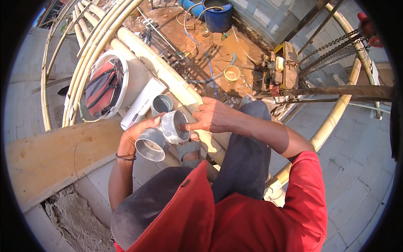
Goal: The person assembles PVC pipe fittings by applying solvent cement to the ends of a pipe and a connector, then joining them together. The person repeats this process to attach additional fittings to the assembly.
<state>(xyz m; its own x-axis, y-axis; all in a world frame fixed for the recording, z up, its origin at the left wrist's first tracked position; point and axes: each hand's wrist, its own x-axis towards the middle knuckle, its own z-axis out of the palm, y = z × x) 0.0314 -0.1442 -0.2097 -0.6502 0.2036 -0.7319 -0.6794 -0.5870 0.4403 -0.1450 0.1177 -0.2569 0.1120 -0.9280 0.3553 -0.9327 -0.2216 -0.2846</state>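
Observation:
A grey plastic pipe fitting [169, 127] with several round mouths sits in front of my knees. My left hand [142, 128] is closed around it from the left, partly hidden behind it. Pale smears or dust mark the fitting's surface. From the right, my right hand [213, 116] reaches across with a fingertip inside the right-hand mouth. Its other fingers stretch out above the rim, apart from one another, and nothing shows in them. Just beyond the fitting, a white pipe [145, 101] lies at a slant.
A white bucket [124, 94] holding a red and black bag [102, 89] stands left. Bamboo poles [157, 63] cross ahead. A wooden board [63, 151] lies at lower left. Farther off are a blue drum [217, 17], a yellow machine [283, 65] and hanging chains [331, 52].

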